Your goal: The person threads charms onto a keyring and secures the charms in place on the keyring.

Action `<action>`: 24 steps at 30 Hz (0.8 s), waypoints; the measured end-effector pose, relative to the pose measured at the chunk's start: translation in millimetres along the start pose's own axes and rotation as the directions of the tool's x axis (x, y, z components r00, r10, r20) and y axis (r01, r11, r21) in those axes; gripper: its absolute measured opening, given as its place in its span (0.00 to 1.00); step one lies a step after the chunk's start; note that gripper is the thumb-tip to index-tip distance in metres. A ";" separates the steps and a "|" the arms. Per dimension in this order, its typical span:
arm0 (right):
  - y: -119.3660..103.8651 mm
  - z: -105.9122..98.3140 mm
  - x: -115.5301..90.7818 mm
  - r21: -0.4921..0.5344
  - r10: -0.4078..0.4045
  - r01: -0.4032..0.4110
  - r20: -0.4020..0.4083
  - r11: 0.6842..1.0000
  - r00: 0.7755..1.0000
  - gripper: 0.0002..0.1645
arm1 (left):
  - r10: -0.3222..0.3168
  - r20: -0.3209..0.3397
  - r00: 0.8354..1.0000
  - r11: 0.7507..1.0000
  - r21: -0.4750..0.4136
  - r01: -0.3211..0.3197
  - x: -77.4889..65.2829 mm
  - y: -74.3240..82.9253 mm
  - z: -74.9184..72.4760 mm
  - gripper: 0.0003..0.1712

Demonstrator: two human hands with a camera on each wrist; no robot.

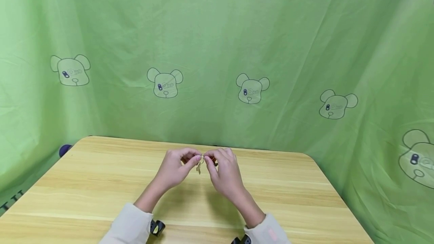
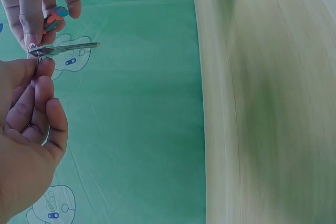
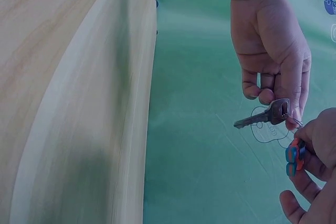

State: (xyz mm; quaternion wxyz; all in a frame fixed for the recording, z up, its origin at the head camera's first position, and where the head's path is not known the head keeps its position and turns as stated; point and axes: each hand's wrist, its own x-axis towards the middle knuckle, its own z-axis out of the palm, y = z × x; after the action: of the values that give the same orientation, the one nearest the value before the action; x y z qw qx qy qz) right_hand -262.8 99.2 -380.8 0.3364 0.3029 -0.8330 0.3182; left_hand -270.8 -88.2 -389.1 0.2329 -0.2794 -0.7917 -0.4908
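Above the table, my left hand (image 1: 177, 166) and right hand (image 1: 224, 170) meet fingertip to fingertip in the head view. Between them is a thin metal key ring (image 2: 38, 59), pinched by the left thumb and fingers. A metal key (image 3: 265, 115) hangs from this ring, its blade free of both hands. My right thumb and fingertips pinch at the other side of the ring. A small orange and teal charm (image 3: 295, 157) sits against the right fingers, partly covered by them. Where the ring passes under the fingertips it is hidden.
A light wood table (image 1: 112, 183) with rounded far corners lies under the hands. Green curtain fabric (image 1: 207, 116) printed with bear heads hangs behind and at both sides. Black wrist devices (image 1: 157, 227) show at the beige sleeves (image 1: 130, 223).
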 end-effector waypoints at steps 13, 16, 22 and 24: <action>1.1 0.8 -0.1 0.002 -0.004 0.004 -0.003 1.000 1.000 0.03 | -0.041 0.011 0.999 0.999 0.001 0.041 1.1 0.8 -0.6 0.03; 0.8 0.8 0.1 0.001 -0.004 0.004 0.000 1.000 1.000 0.03 | -0.050 0.015 0.999 0.999 -0.002 0.050 1.3 1.4 -0.5 0.02; 0.3 0.5 0.1 -0.001 -0.004 0.004 0.006 1.000 1.000 0.03 | -0.075 -0.002 0.997 0.997 -0.002 0.075 0.6 0.7 -0.1 0.02; 0.0 0.2 0.1 0.002 -0.002 0.002 0.011 1.000 1.000 0.03 | -0.083 -0.010 0.997 0.997 -0.006 0.083 0.5 0.3 0.1 0.02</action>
State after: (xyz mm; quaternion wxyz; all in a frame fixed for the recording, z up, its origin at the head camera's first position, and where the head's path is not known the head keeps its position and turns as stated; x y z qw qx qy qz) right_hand -262.9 99.1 -380.9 0.3320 0.3056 -0.8342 0.3170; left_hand -271.0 -87.9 -388.7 0.2154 -0.2445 -0.8000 -0.5038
